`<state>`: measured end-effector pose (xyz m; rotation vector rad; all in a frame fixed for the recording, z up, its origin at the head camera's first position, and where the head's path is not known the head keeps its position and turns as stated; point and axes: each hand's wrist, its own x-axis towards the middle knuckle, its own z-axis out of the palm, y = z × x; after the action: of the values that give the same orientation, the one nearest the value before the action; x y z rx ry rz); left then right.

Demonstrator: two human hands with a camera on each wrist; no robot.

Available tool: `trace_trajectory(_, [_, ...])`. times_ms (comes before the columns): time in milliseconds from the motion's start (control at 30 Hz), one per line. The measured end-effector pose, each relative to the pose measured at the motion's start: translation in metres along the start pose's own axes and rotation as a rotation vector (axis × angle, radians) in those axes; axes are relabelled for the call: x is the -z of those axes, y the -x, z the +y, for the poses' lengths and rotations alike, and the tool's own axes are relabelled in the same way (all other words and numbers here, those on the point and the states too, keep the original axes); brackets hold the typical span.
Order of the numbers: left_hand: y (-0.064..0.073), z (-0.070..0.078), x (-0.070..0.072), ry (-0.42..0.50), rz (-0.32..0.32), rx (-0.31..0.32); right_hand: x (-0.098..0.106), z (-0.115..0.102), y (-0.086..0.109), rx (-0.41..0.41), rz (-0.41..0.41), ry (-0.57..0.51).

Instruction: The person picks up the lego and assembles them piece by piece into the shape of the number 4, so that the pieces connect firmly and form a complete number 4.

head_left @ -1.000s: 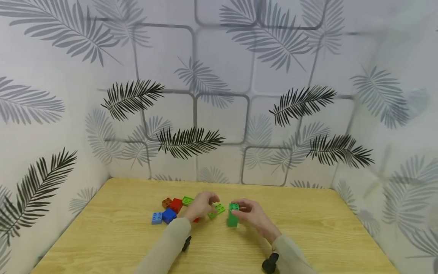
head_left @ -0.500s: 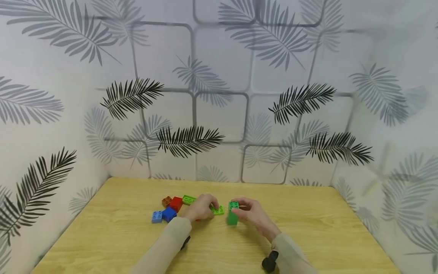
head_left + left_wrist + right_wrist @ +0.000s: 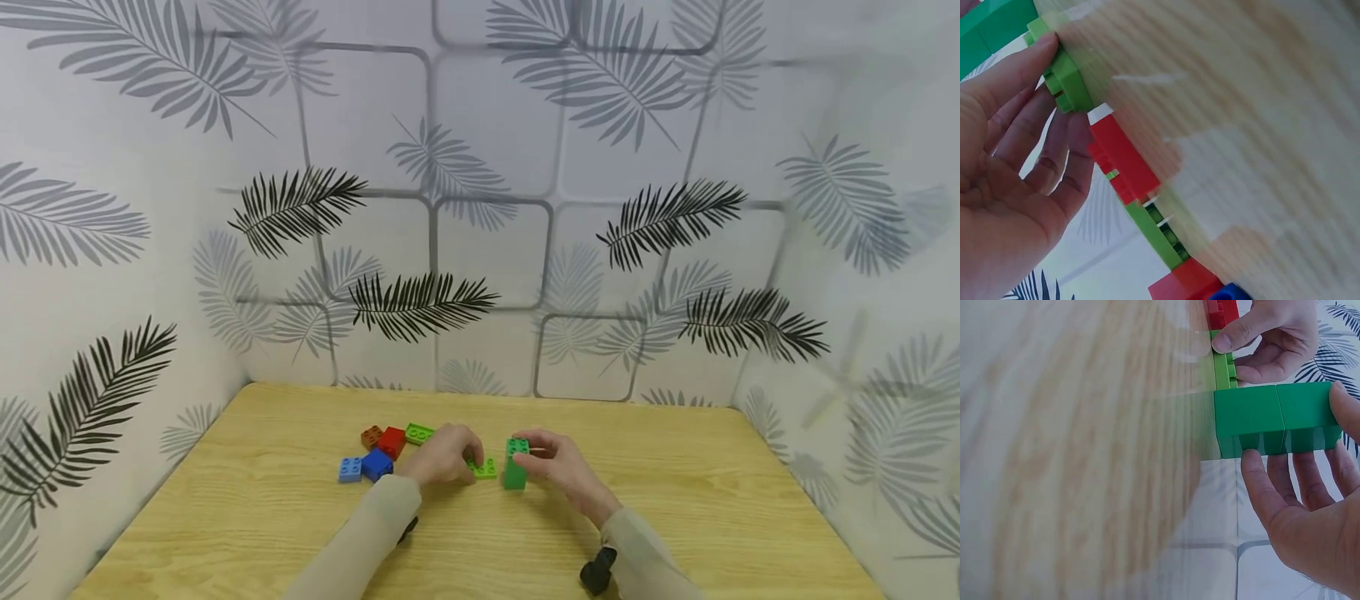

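Note:
My left hand (image 3: 447,455) pinches a flat lime green building brick (image 3: 486,469) lying on the table, studs up. In the left wrist view its thumb lies on the near side of that lime brick (image 3: 1071,81), fingers behind. To the right, my right hand (image 3: 564,472) holds an upright stack of two green building bricks (image 3: 516,475). The right wrist view shows the seam between the two green bricks (image 3: 1250,419), with the thumb at the stack's top and fingers along its side. The lime brick and the stack stand close together.
Left of the left hand lie a red brick (image 3: 392,442), a dark blue brick (image 3: 377,465), a light blue brick (image 3: 350,470), an orange-brown brick (image 3: 371,436) and a long lime brick (image 3: 418,433). Another red brick (image 3: 1124,156) shows beside the left fingers. A patterned wall stands behind the table (image 3: 660,500).
My left hand has come down onto the flat lime brick and taken hold of it. That brick has turned from slanted to nearly straight. The right hand stays on the green stack.

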<state>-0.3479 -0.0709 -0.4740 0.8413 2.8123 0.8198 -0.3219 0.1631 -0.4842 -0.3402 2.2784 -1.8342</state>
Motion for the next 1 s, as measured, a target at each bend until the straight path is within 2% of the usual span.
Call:
trace_trajectory(167, [0.001, -0.003, 0.005, 0.096, -0.039, -0.033, 0.000, 0.000, -0.001, -0.001, -0.001, -0.007])
trace_trajectory(300, [0.003, -0.005, 0.004, 0.180, -0.074, -0.023, -0.001, 0.001, 0.001, 0.002, -0.027, -0.010])
trace_trajectory(367, [0.002, -0.004, 0.002, 0.210, -0.071, -0.013, 0.000, 0.001, 0.002, 0.004, -0.032, -0.013])
trace_trajectory(533, [0.001, 0.002, 0.001, 0.314, 0.015, 0.036, 0.002, 0.000, 0.003, 0.015, -0.037, -0.029])
trace_trajectory(667, [0.001, 0.007, 0.001, 0.400, 0.090, 0.051, 0.002, -0.002, 0.002, 0.003, -0.032, -0.041])
trace_trajectory(833, [0.001, 0.016, -0.001, 0.497, 0.148, 0.026, 0.002, -0.002, 0.002, -0.001, -0.026, -0.039])
trace_trajectory(1000, [-0.001, 0.027, -0.005, 0.491, 0.168, -0.031, 0.001, -0.001, 0.002, 0.000, -0.031, -0.033])
